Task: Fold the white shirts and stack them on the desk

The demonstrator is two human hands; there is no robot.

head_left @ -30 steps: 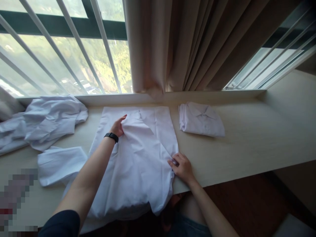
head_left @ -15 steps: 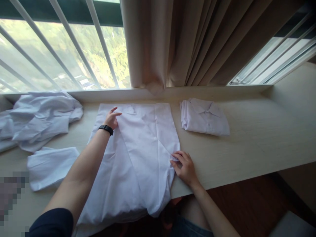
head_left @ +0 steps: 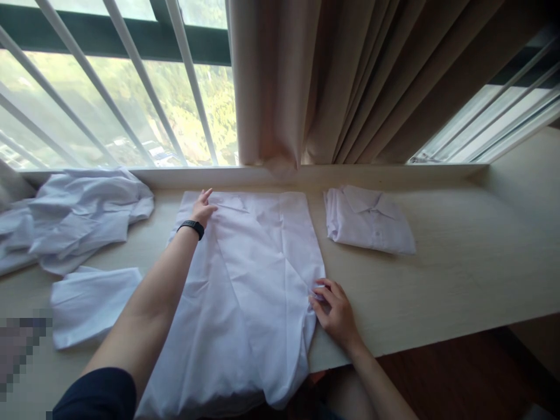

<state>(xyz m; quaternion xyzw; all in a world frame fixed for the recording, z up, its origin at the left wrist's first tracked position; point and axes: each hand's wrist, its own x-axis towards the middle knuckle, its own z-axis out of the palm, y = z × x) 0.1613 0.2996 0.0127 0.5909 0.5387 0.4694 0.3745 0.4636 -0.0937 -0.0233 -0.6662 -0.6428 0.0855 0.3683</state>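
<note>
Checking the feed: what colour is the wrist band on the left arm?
Black, on the left wrist band; head view.

White shirt [head_left: 249, 291] is lying plain, no pattern. Folded shirt [head_left: 370, 220] at far right is showing white, maybe faintly lilac. Crumpled pile [head_left: 74, 216] at far left is looking white-bluish. Table [head_left: 459, 274] is showing pale beige; curtain [head_left: 350, 81] tan; wristband [head_left: 191, 227] black.

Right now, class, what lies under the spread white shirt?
The pale table lies under the spread shirt, whose lower edge hangs over the front. Anything else beneath the shirt is covered.
</note>
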